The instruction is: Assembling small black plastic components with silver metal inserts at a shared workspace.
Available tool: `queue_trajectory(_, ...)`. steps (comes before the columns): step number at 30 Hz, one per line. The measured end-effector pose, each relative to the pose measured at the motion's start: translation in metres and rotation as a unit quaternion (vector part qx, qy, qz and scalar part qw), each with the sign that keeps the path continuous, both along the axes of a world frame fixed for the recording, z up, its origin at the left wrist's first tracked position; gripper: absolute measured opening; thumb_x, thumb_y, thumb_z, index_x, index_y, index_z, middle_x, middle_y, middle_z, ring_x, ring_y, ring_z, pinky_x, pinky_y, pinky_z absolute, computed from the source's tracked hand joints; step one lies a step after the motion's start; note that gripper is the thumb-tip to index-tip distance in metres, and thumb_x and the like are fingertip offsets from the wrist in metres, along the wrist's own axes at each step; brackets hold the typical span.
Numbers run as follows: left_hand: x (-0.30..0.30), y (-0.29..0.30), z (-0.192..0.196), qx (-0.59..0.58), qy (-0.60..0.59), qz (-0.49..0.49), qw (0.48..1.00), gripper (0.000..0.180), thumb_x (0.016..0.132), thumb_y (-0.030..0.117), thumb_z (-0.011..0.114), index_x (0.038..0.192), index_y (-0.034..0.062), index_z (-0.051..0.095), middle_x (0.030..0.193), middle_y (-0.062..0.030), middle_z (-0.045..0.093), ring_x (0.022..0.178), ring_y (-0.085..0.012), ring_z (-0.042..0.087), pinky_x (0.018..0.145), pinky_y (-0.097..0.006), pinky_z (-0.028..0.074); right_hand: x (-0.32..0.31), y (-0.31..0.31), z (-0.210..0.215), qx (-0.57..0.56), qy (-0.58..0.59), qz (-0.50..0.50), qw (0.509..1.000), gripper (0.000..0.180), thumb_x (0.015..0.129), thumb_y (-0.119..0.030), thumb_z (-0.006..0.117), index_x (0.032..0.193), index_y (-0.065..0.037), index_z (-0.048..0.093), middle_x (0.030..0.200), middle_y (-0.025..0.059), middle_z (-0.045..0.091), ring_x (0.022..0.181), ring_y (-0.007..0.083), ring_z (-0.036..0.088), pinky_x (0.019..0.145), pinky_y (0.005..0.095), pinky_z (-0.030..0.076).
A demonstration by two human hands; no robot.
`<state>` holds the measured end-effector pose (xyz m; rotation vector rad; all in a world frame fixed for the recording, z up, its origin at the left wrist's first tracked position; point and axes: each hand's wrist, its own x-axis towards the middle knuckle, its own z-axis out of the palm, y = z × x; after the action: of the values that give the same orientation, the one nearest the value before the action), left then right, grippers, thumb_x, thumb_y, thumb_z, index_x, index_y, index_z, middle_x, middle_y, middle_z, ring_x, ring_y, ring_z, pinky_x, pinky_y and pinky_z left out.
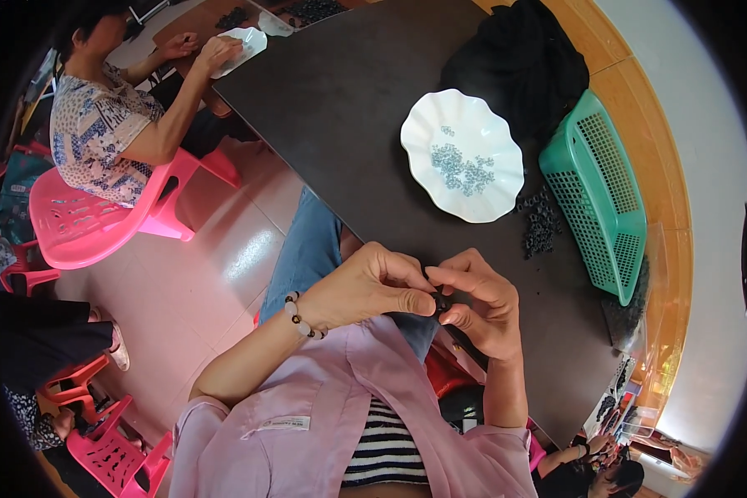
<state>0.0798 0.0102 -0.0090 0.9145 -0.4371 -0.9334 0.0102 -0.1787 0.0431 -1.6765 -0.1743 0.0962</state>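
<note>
Both hands meet in front of my chest, at the near edge of the dark table (pixel 332 124). My left hand (pixel 382 286), with a beaded bracelet (pixel 295 314) on its wrist, pinches a small black piece (pixel 442 304) between thumb and fingers. My right hand (pixel 483 303) closes on the same piece from the other side. Fingertips cover most of it, so its exact kind is hidden. Beyond the hands lies a white scalloped plate (pixel 494 141) holding many small clear-grey pieces (pixel 465 170). Right of the plate is a loose pile of small black pieces (pixel 541 224).
A green perforated basket (pixel 610 195) stands along the table's right side, below a black cloth (pixel 519 62). At the far left a person (pixel 112 116) on a pink chair (pixel 100 216) handles pieces over a white dish (pixel 245 50). Other people sit at lower left and lower right.
</note>
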Motion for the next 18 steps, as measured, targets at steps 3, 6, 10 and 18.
queue_trajectory(3, 0.005, 0.004, 0.003, 0.030, -0.011, -0.027, 0.999, 0.023, 0.080, 0.019, 0.078, 0.091, -0.0011, 0.073, 0.080, -0.0014, 0.062, 0.074, -0.0062, 0.054, 0.064, -0.022, 0.043, 0.002, -0.004, -0.002, 0.017, 0.010, 0.043, 0.999, 0.041, 0.076, -0.014, 0.076, 0.115, -0.004, 0.068, 0.102, 0.0072, 0.059, 0.093, 0.0161, 0.052, 0.081, 0.0274, 0.042)
queue_trajectory(6, 0.009, 0.006, 0.007, 0.035, -0.027, -0.030, 0.999, 0.024, 0.079, 0.019, 0.078, 0.091, -0.0012, 0.073, 0.079, -0.0012, 0.062, 0.074, -0.0061, 0.054, 0.064, -0.022, 0.043, 0.005, -0.003, -0.002, 0.053, 0.041, 0.050, 0.997, 0.040, 0.076, -0.014, 0.076, 0.114, -0.004, 0.069, 0.104, 0.0067, 0.058, 0.094, 0.0159, 0.052, 0.082, 0.0281, 0.042)
queue_trajectory(10, 0.011, 0.007, 0.008, 0.039, -0.037, -0.024, 0.998, 0.024, 0.079, 0.018, 0.079, 0.090, -0.0015, 0.073, 0.078, -0.0010, 0.061, 0.073, -0.0058, 0.053, 0.064, -0.022, 0.043, 0.007, -0.003, -0.009, 0.098, 0.061, 0.055, 0.992, 0.040, 0.075, -0.014, 0.077, 0.114, -0.004, 0.069, 0.104, 0.0070, 0.057, 0.094, 0.0160, 0.052, 0.082, 0.0280, 0.042)
queue_trajectory(18, -0.001, 0.005, 0.002, 0.019, 0.063, 0.018, 0.998, 0.029, 0.088, 0.030, 0.069, 0.085, 0.0020, 0.072, 0.077, 0.0021, 0.062, 0.070, -0.0033, 0.050, 0.060, -0.020, 0.040, 0.008, 0.001, -0.025, 0.151, 0.047, 0.005, 0.987, 0.036, 0.075, -0.011, 0.078, 0.109, -0.001, 0.070, 0.105, 0.0083, 0.058, 0.087, 0.0134, 0.052, 0.080, 0.0265, 0.042)
